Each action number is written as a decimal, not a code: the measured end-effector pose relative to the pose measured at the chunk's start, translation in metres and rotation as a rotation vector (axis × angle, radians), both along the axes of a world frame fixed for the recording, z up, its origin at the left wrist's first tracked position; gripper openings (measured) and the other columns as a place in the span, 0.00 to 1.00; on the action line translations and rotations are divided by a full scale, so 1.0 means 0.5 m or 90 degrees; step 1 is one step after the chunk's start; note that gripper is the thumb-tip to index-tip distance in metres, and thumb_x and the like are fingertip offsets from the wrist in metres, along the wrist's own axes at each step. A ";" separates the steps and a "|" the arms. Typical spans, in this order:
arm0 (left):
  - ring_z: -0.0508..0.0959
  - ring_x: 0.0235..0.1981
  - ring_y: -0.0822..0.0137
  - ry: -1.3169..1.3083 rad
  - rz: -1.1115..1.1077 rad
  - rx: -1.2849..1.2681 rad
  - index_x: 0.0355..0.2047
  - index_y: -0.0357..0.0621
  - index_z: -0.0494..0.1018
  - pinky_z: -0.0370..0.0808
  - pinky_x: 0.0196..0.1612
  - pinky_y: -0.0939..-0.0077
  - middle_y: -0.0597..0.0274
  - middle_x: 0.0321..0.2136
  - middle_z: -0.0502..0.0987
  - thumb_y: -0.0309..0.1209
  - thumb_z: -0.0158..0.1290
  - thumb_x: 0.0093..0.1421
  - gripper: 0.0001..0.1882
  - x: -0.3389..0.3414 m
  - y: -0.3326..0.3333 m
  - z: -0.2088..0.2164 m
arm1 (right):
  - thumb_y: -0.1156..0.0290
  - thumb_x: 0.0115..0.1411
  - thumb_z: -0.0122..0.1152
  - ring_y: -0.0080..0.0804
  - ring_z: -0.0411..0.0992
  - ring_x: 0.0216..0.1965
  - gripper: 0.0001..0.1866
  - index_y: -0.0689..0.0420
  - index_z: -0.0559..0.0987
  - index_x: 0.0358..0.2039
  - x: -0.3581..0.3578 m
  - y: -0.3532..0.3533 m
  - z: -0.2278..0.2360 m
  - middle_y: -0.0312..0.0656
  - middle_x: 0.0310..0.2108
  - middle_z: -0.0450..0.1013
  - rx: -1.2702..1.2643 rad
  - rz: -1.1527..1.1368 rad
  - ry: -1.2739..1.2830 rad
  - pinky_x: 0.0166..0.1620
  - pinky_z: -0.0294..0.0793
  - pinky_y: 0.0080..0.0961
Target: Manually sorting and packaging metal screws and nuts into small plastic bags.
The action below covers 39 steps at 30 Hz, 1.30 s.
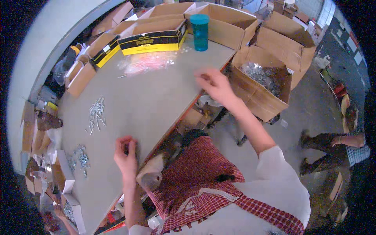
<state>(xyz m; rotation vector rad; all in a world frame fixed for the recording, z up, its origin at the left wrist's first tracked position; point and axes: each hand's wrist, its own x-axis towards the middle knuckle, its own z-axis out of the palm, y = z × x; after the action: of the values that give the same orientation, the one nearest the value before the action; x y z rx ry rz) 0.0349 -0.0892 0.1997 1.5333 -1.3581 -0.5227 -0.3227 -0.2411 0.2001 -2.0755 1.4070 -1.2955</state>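
Note:
My left hand [126, 154] is over the near side of the grey table [129, 102], its thumb and fingers curled together. Whatever it may pinch is too small to make out. Farther right, my right hand [214, 84] is just above the table edge, beside an open cardboard box [254, 92] of small metal parts in clear plastic. Its fingers are bent inward and slightly blurred; anything between them is hidden. Left of my hands lie a pile of long silvery screws [97, 111] and a smaller pile of metal pieces [81, 158]. Clear bags with pinkish-red contents [145, 63] rest farther back.
Black-and-yellow cartons [152, 41] line the table's far side, near a teal tumbler [200, 33]. Opened boxes [62, 168] crowd the left edge, where another person's arm [64, 217] shows. A larger carton [288, 41] stands at right; another person [344, 147] is beyond it.

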 end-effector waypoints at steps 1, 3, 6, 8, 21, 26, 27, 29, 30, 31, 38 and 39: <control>0.78 0.34 0.73 -0.004 0.004 -0.003 0.39 0.36 0.72 0.74 0.41 0.78 0.61 0.31 0.79 0.22 0.52 0.62 0.06 -0.004 0.000 0.004 | 0.68 0.61 0.59 0.42 0.76 0.45 0.16 0.63 0.77 0.46 0.034 -0.052 -0.010 0.48 0.48 0.74 -0.109 -0.009 0.050 0.50 0.75 0.33; 0.78 0.34 0.73 0.007 0.022 -0.005 0.40 0.35 0.72 0.74 0.42 0.78 0.61 0.30 0.79 0.22 0.53 0.62 0.06 0.000 0.003 0.009 | 0.68 0.59 0.60 0.48 0.76 0.45 0.16 0.63 0.77 0.46 0.081 -0.158 -0.045 0.51 0.50 0.73 -0.224 -0.011 0.095 0.50 0.75 0.36; 0.79 0.35 0.72 0.062 0.044 0.007 0.40 0.35 0.73 0.75 0.42 0.77 0.60 0.30 0.80 0.22 0.53 0.62 0.06 0.004 0.019 0.019 | 0.69 0.56 0.60 0.53 0.75 0.46 0.14 0.61 0.78 0.42 0.128 -0.244 -0.055 0.51 0.52 0.72 -0.078 -0.111 0.253 0.48 0.75 0.42; 0.79 0.35 0.72 0.055 0.044 0.013 0.40 0.36 0.73 0.74 0.42 0.77 0.60 0.30 0.80 0.23 0.53 0.62 0.06 0.017 0.024 0.008 | 0.69 0.56 0.60 0.49 0.76 0.43 0.10 0.58 0.79 0.37 0.127 -0.248 -0.042 0.49 0.45 0.75 -0.015 -0.120 0.320 0.44 0.75 0.42; 0.77 0.38 0.74 0.206 -0.062 0.064 0.48 0.38 0.77 0.74 0.43 0.78 0.61 0.41 0.81 0.36 0.53 0.67 0.16 -0.069 0.002 0.047 | 0.65 0.59 0.62 0.49 0.75 0.36 0.07 0.53 0.77 0.35 0.305 0.195 0.023 0.45 0.34 0.75 -0.239 0.352 0.075 0.38 0.76 0.43; 0.76 0.32 0.76 0.132 -0.093 0.115 0.41 0.38 0.80 0.74 0.37 0.79 0.66 0.33 0.82 0.31 0.54 0.65 0.10 -0.026 0.064 0.065 | 0.66 0.59 0.63 0.45 0.75 0.34 0.10 0.54 0.77 0.40 0.328 0.184 0.069 0.42 0.33 0.74 -0.132 0.389 -0.011 0.39 0.76 0.39; 0.76 0.32 0.76 0.135 -0.081 0.119 0.41 0.38 0.80 0.74 0.37 0.79 0.66 0.33 0.82 0.31 0.54 0.65 0.10 -0.021 0.078 0.068 | 0.66 0.59 0.63 0.43 0.75 0.33 0.12 0.55 0.76 0.42 0.338 0.175 0.077 0.40 0.33 0.74 -0.133 0.419 -0.068 0.39 0.76 0.37; 0.75 0.29 0.78 0.112 -0.155 0.067 0.38 0.38 0.80 0.72 0.33 0.80 0.67 0.30 0.81 0.29 0.56 0.64 0.08 -0.013 0.105 0.073 | 0.68 0.59 0.65 0.29 0.74 0.33 0.10 0.60 0.78 0.38 0.342 0.175 0.091 0.38 0.30 0.75 0.015 0.537 -0.046 0.41 0.74 0.27; 0.75 0.29 0.78 0.112 -0.146 0.069 0.38 0.38 0.80 0.72 0.33 0.80 0.67 0.30 0.81 0.29 0.56 0.64 0.08 -0.005 0.117 0.077 | 0.69 0.59 0.64 0.28 0.74 0.34 0.10 0.60 0.79 0.37 0.348 0.181 0.103 0.37 0.30 0.76 0.112 0.587 -0.028 0.42 0.74 0.27; 0.75 0.29 0.78 0.132 -0.109 0.102 0.37 0.38 0.80 0.72 0.33 0.80 0.67 0.29 0.81 0.29 0.56 0.63 0.07 0.003 0.130 0.083 | 0.69 0.60 0.64 0.26 0.74 0.34 0.09 0.61 0.79 0.36 0.355 0.186 0.109 0.37 0.29 0.76 0.209 0.635 -0.009 0.42 0.74 0.27; 0.77 0.31 0.72 0.059 0.012 0.102 0.33 0.39 0.78 0.74 0.35 0.76 0.66 0.26 0.79 0.28 0.60 0.59 0.05 0.030 0.192 0.096 | 0.68 0.58 0.64 0.25 0.76 0.28 0.08 0.59 0.78 0.32 0.385 0.224 0.104 0.36 0.23 0.76 0.379 0.755 0.001 0.34 0.74 0.27; 0.77 0.31 0.72 0.060 0.014 0.101 0.33 0.39 0.78 0.74 0.35 0.76 0.66 0.26 0.79 0.28 0.60 0.59 0.05 0.033 0.191 0.099 | 0.69 0.60 0.63 0.22 0.73 0.26 0.07 0.60 0.77 0.32 0.388 0.232 0.109 0.35 0.23 0.75 0.451 0.734 -0.015 0.31 0.73 0.22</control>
<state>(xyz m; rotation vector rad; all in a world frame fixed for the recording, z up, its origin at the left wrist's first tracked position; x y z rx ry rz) 0.0515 0.0065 0.2493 1.6276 -1.2513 -0.6937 -0.1288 -0.1252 0.2544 -1.7829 0.3316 -0.2660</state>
